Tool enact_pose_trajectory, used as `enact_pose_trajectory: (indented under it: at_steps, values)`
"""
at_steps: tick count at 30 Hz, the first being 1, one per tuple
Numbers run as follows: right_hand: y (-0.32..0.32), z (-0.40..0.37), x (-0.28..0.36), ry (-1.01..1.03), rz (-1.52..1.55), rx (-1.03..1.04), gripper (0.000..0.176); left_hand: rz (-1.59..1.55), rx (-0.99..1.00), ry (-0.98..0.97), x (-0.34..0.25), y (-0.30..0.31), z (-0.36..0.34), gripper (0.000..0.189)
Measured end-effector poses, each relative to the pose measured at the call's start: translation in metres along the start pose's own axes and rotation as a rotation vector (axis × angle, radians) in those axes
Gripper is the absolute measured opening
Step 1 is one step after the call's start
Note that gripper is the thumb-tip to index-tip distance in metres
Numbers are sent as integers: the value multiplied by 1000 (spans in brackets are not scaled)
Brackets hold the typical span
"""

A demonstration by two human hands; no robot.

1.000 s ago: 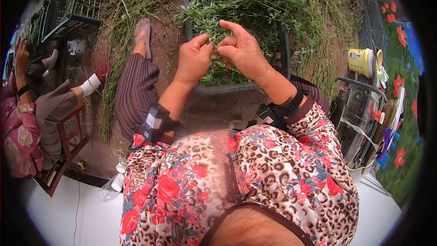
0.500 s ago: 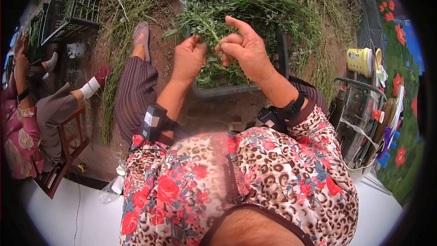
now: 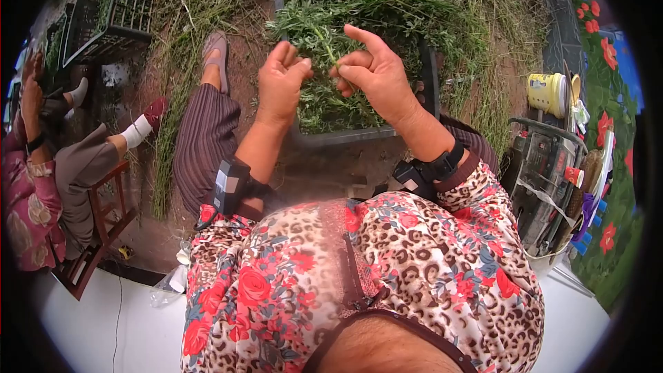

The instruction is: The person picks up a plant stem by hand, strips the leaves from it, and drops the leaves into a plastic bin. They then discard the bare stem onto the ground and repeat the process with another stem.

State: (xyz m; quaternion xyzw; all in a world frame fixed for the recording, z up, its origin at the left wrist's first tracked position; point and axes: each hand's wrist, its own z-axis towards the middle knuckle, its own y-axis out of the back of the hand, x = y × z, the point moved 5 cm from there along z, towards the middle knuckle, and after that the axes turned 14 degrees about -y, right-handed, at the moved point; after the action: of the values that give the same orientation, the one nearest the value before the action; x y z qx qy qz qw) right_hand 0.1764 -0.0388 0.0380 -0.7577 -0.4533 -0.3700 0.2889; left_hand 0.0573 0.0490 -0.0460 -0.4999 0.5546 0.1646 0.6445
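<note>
My right hand (image 3: 374,77) pinches the lower end of a leafy green sprig (image 3: 326,43) between thumb and fingers, its index finger raised. The sprig's leaves point up and left, over the dark plastic crate (image 3: 345,137) filled with similar cut greenery (image 3: 373,1). Left of the sprig, my left hand (image 3: 282,86) is apart from it. Its fingers are bent, with a small gap to the thumb, and nothing shows between them. Both hands are above the near side of the crate.
Loose stalks (image 3: 207,10) cover the ground on both sides. A black slatted crate (image 3: 114,10) stands at the upper left. Another person (image 3: 34,193) sits at the left beside a wooden chair (image 3: 103,214). A yellow bucket (image 3: 547,93) and a clear bin (image 3: 542,179) are at the right.
My left hand has drawn back from the sprig, slightly left, and its fingers have parted. My right hand stays in nearly the same place, still pinching the stem.
</note>
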Motion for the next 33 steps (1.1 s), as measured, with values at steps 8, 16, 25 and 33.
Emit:
enact_pose_trajectory:
  at_steps: [8,16,25,33]
  values:
    - [-7,-2,-1,106,-302,-72,53,319,59,-181,-4,-1,-7,49]
    - [-9,-1,-4,121,-340,-34,54,457,164,-160,-13,-3,-8,26]
    - [-13,4,-9,79,-304,-14,54,455,118,-306,-17,-11,-13,15]
    - [-16,-2,-6,-58,-157,-11,56,488,-67,-239,-15,0,-10,15]
